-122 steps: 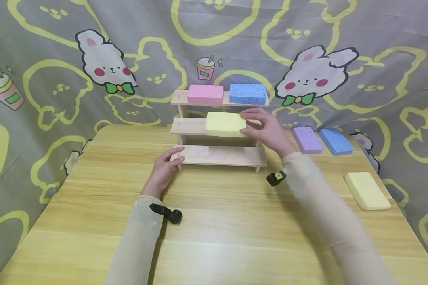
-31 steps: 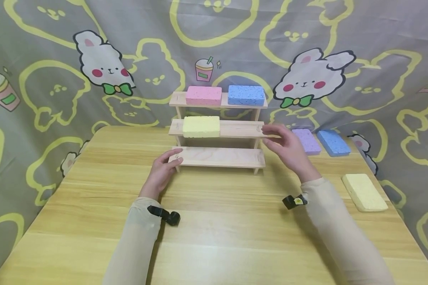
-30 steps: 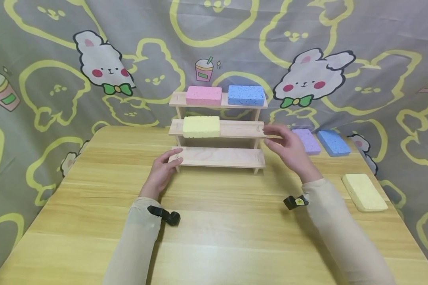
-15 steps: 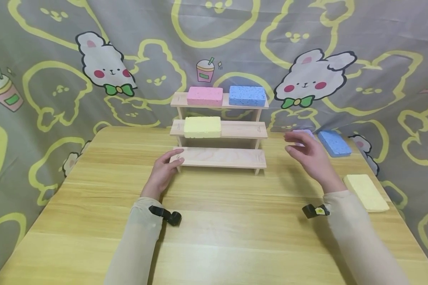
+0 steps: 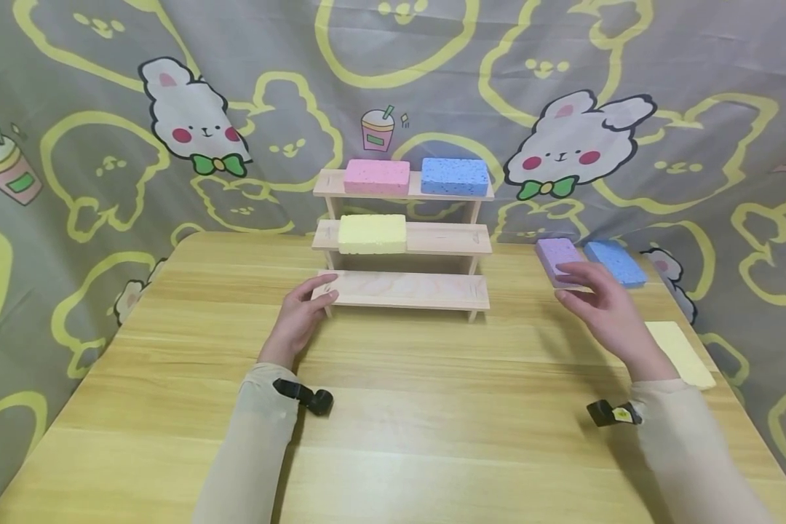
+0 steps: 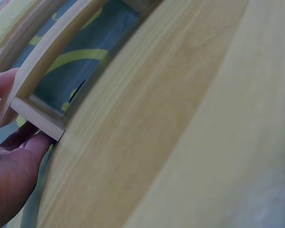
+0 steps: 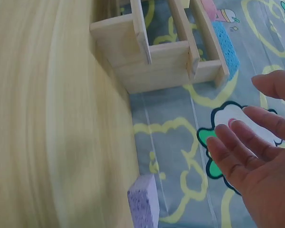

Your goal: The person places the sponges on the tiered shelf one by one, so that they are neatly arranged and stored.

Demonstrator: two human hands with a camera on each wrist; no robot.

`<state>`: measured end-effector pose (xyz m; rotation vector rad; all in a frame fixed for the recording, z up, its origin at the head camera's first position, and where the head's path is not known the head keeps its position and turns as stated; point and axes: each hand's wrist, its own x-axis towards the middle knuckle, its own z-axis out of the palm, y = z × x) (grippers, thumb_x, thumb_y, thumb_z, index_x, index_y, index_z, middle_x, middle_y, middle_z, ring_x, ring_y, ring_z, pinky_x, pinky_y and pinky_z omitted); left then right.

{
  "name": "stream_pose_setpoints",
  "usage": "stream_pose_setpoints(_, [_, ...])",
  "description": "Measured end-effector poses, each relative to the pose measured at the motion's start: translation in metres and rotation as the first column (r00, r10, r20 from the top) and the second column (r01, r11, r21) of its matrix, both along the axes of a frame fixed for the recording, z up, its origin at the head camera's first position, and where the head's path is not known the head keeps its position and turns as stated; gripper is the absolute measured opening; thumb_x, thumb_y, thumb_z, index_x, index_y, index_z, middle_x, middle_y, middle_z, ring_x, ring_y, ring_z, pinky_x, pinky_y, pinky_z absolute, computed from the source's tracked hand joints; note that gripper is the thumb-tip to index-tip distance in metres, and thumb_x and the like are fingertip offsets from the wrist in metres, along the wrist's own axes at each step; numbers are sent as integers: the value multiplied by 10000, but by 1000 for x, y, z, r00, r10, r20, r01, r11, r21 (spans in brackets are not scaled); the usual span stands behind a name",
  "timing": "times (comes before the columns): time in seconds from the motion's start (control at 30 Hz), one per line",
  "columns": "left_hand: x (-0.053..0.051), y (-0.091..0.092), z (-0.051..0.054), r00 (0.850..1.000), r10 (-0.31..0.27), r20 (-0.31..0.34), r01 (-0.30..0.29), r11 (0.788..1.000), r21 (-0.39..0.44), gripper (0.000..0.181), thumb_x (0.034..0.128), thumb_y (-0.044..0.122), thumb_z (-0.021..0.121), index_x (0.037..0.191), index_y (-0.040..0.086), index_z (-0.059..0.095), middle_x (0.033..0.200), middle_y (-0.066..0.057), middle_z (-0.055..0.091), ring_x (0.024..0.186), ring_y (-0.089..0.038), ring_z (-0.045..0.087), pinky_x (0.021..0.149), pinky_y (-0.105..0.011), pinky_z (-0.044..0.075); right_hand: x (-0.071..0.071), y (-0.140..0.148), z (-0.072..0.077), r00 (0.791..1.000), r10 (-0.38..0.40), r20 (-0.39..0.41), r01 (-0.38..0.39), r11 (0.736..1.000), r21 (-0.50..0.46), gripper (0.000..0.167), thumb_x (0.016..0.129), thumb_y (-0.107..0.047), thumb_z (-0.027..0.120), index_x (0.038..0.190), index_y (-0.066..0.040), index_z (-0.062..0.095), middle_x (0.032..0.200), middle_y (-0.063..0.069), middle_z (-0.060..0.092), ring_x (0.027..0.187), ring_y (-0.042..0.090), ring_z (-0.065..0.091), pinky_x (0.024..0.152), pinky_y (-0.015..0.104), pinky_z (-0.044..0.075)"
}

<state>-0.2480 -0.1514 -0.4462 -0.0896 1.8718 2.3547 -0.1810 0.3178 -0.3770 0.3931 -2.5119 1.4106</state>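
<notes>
Clock directions: head view, about the rack [image 5: 426, 237].

- Left hand [image 5: 299, 309]: 8 o'clock; thumb and fingers pinch the end of the bottom shelf [image 5: 402, 290].
- Right hand [image 5: 605, 309]: between 3 and 4; fingers and thumb part-way spread, holding nothing.
- Purple sponge [image 5: 553, 256]: 3 o'clock, flat on the table [image 5: 393, 422]; apart from the fingers in the right wrist view.
- Table blue sponge [image 5: 616, 260]: 3 o'clock, just beside the purple one.
- Table yellow sponge [image 5: 684, 351]: 4 o'clock, partly hidden.

Risks, as judged: a push toward 12 could tip the purple sponge over the table's far edge, which is close; a clumsy pinch could knock it into its blue neighbour; a left-hand tug could skew the rack and shift its load.

Contents, rack:
- Top shelf [image 5: 331, 180]: pink sponge [image 5: 376, 177], 11 o'clock; top blue sponge [image 5: 455, 177], between 1 and 2, near the shelf end.
- Middle shelf [image 5: 448, 238]: shelf yellow sponge [image 5: 372, 234], 9 o'clock.
</notes>
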Motion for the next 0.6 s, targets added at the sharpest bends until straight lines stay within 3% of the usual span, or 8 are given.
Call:
stream_pose_setpoints(0.23, [0,-1,0,1000,-7,-10,7,1000,16,455,906,-18,669,1339,-57,535,1542,-86,331,1240,-246,481,973,-285,474,18,10,-9,1000,5,27,-7,998,64,391,966,-39,617,1340,30,524,1259,116,478,1110,44,552,864,95,453])
stream_pose_setpoints(0.6, [2,0,2,1000,-12,-12,12,1000,3,457,909,-14,666,1344,-53,533,1556,-63,312,1244,-238,473,959,-276,480,50,44,-22,996,-76,37,72,991,110,403,952,-38,638,1333,30,528,1280,5,495,1098,-55,509,851,54,419])
